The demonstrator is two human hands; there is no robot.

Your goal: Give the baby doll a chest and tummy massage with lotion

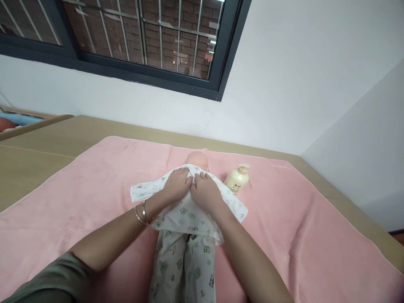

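A bald, doll-like figure lies on its back on a pink blanket, its smooth head (197,159) at the far end. It wears a white baby shirt (189,214) with small green prints, sleeves spread to both sides, and matching baby pants (198,269). At the shirt's neckline my left hand (178,184), with bangles on its wrist, has its fingers closed on the cloth. My right hand (206,192) grips the opposite side of the neckline, the thumbs nearly touching. Both hands hide the upper front of the shirt.
A cream pump bottle (237,180) leans to the right of the shirt's sleeve. The pink blanket (277,219) covers a wooden surface (63,134) that meets the white wall. Above it is a dark-framed window (151,73) with bars outside.
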